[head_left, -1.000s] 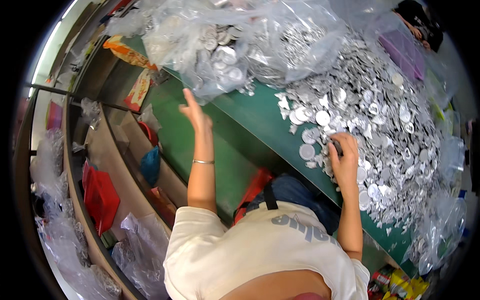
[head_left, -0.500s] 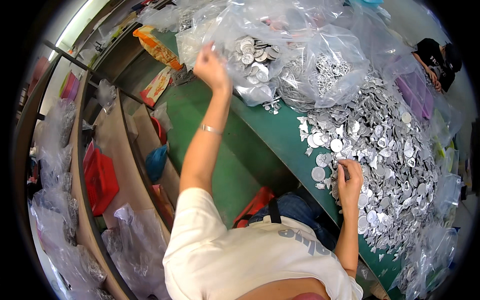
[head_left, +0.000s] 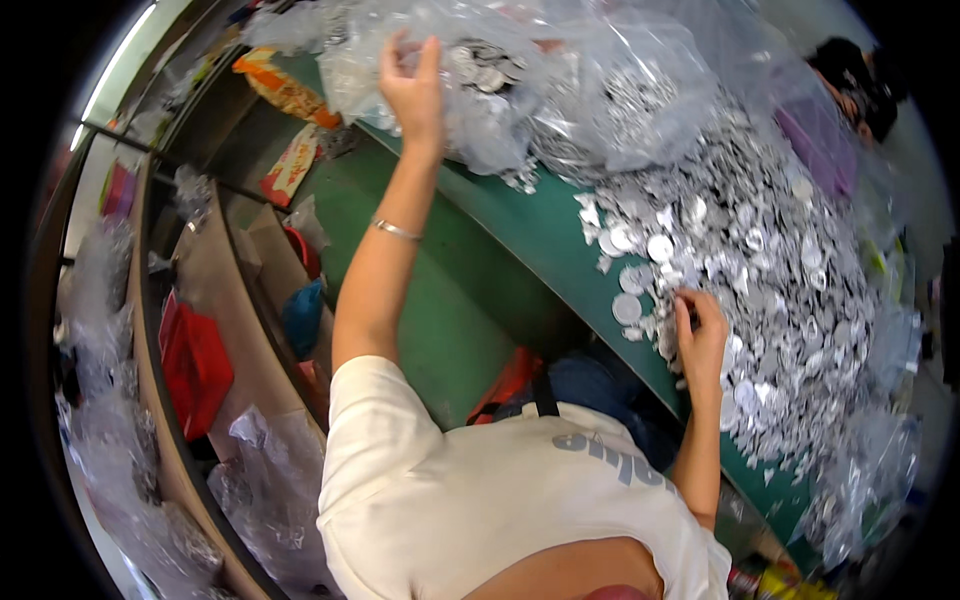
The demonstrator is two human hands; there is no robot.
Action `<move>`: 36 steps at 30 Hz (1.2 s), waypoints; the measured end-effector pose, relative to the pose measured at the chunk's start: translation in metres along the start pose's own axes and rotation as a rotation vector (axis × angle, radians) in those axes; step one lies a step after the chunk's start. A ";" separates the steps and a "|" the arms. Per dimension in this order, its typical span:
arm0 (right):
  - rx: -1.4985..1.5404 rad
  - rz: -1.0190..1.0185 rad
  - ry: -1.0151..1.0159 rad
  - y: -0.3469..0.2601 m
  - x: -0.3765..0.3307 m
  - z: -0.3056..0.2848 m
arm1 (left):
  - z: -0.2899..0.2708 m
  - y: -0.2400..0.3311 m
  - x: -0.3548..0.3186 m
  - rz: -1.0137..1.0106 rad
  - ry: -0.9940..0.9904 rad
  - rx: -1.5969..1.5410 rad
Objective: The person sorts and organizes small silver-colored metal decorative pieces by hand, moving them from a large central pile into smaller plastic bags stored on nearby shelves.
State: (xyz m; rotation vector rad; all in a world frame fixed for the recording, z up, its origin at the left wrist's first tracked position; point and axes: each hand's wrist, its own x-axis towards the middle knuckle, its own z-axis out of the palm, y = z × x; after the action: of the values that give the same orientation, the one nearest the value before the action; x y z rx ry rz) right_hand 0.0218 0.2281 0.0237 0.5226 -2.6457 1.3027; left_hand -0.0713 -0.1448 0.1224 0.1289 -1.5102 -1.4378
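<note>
My left hand (head_left: 411,92) is raised at the far side over the clear plastic bags, its thumb and fingers spread and nothing visible between them. Beside it, an open clear bag (head_left: 490,125) holds round silver metal pieces (head_left: 488,77). My right hand (head_left: 705,335) rests at the near-left edge of a large heap of small flat silver metal pieces (head_left: 770,290). Its thumb and forefinger are bent together over the pieces; whatever they pinch is too small to make out. Several round silver discs (head_left: 627,309) lie just left of that hand on the green tabletop (head_left: 540,250).
Another clear bag (head_left: 640,110) of small metal parts stands behind the heap. A purple basket (head_left: 815,150) sits at the far right, near another person (head_left: 850,85). Shelves on the left hold a red basket (head_left: 195,370) and plastic bags (head_left: 265,500).
My left hand has moved slightly farther away and its fingers have spread apart. The right hand stays at the heap's edge. The whole view has shifted a little.
</note>
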 end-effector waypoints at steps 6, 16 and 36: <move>-0.125 -0.019 0.055 0.002 -0.008 -0.008 | -0.007 0.017 -0.103 0.475 0.150 0.463; -0.421 -0.210 -0.279 -0.003 -0.014 -0.004 | 0.027 0.014 -0.247 0.085 -1.135 0.471; -0.355 0.082 0.321 0.039 -0.041 -0.073 | 0.048 0.013 -0.267 0.084 -0.905 0.458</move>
State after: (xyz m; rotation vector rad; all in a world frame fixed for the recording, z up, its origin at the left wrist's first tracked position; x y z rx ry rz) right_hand 0.0434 0.3179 0.0282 0.1414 -2.5577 0.8188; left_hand 0.0333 0.0699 -0.0076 -0.3570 -2.5320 -1.0896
